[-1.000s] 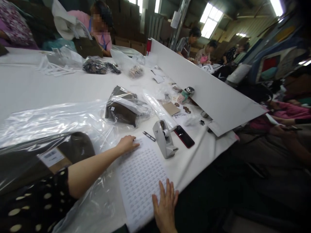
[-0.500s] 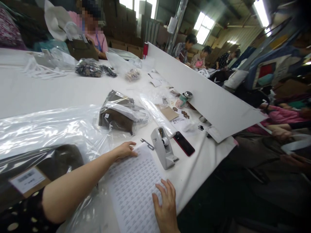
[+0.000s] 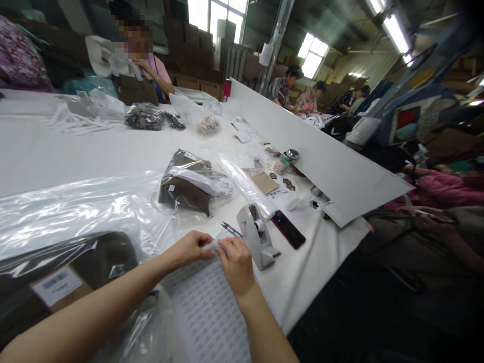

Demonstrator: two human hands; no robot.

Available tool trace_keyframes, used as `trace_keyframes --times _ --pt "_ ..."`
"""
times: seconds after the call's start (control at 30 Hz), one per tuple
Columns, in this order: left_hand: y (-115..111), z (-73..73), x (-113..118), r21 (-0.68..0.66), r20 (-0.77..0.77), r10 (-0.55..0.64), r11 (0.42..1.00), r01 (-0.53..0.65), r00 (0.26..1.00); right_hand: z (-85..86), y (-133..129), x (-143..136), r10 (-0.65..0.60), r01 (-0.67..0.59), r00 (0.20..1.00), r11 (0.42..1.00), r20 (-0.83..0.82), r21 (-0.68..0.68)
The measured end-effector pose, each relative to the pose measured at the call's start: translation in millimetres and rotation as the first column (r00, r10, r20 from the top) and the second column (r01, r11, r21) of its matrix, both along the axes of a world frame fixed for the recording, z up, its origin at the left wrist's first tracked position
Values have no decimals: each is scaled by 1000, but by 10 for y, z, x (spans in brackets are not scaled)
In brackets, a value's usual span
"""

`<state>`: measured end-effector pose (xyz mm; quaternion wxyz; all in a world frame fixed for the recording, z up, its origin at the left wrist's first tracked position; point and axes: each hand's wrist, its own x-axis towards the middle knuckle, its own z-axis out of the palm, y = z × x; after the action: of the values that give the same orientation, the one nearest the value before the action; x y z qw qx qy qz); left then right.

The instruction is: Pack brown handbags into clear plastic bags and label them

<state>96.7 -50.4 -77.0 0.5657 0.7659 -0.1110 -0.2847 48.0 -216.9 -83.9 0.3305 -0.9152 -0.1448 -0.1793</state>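
Observation:
A white sheet printed with rows of small labels (image 3: 212, 307) lies on the table in front of me. My left hand (image 3: 194, 247) pinches its far edge, which is lifted and bent. Close beside it, my right hand (image 3: 235, 259) is closed on the same edge, fingertips nearly touching the left ones. Just beyond the hands lie small thread snips (image 3: 231, 230). To the right of them stands a grey tape dispenser (image 3: 257, 242), with a dark phone with a red edge (image 3: 288, 229) past it. A bagged brown item with a barcode label (image 3: 60, 287) is partly behind my left forearm.
Another bagged brown item (image 3: 187, 186) lies beyond my hands, near a clear plastic roll (image 3: 245, 186). A green and pink bottle (image 3: 285, 161) stands by a slanting white board (image 3: 317, 146). People work across the table and at the right, one holding a pale hat (image 3: 99, 55).
My right hand has moved up and left from over the sheet to its far edge and closed on it. My left hand has closed there too, and the edge has lifted.

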Motion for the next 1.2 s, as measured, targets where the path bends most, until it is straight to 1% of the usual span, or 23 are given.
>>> trace_keyframes --times 0.07,0.17,0.2,0.27,0.33,0.47,0.53,0.63,0.73,0.8,0.83,0.87,0.9,0.93,0.97,1.0,1.03,1.07,1.1,1.13,1.2 --pt "-2 83 -49 30 113 -17 999 14 993 95 -20 -19 24 -25 999 999 -25 -30" --pt "-5 213 -121 119 269 -93 991 63 959 238 -39 -75 51 -57 997 993 -59 -103" --pt "-10 244 -139 149 290 -109 986 68 951 271 -38 -99 52 -59 997 990 -60 -128" --pt "-33 273 -160 193 288 -93 981 38 953 300 -27 -149 43 -50 998 985 -45 -167" --pt "-67 260 -169 217 240 -16 975 -38 971 279 -9 -191 26 -28 1000 985 -14 -170" --pt "-130 200 -206 230 84 149 959 -164 985 169 21 -233 -8 13 998 996 58 -90" --pt "-144 190 -243 244 40 186 951 -191 982 133 29 -241 -10 14 998 998 54 -67" --pt "-148 188 -259 263 -7 213 943 -203 977 126 36 -249 5 -3 999 998 36 -59" --pt "-140 165 -152 277 33 201 939 -202 979 135 46 -243 24 -23 999 1000 44 -14" --pt "-104 166 -47 275 142 203 932 -236 969 120 56 -235 -7 4 1000 995 27 103" --pt "-62 185 -13 268 218 222 923 -277 950 102 60 -231 -40 41 999 979 -9 202" --pt "1 220 -6 255 292 256 908 -333 922 79 65 -226 -72 93 995 941 -75 325" --pt "88 272 -37 238 367 283 892 -384 886 50 70 -218 -85 156 981 876 -173 456" --pt "196 338 -112 220 445 285 884 -412 849 17 78 -205 -66 225 957 785 -283 578" --pt "322 415 -234 210 525 252 887 -411 813 -19 91 -186 -10 291 922 679 -388 674" --pt "460 496 -401 213 606 191 897 -388 773 -57 114 -161 76 346 880 577 -470 740" --pt "605 575 -607 231 679 110 907 -353 726 -95 147 -133 166 389 836 494 -523 778" --pt "754 645 -844 258 742 27 911 -322 670 -129 193 -106 242 420 798 435 -552 797" --pt "909 698 -1099 287 787 -39 907 -309 616 -158 253 -82 299 439 768 398 -567 805" --pt "1072 729 -1358 308 817 -74 895 -324 572 -176 326 -65 339 452 745 377 -575 808" --pt "1429 707 -1839 332 863 -91 844 -421 496 -162 525 -54 380 460 719 368 -582 808"
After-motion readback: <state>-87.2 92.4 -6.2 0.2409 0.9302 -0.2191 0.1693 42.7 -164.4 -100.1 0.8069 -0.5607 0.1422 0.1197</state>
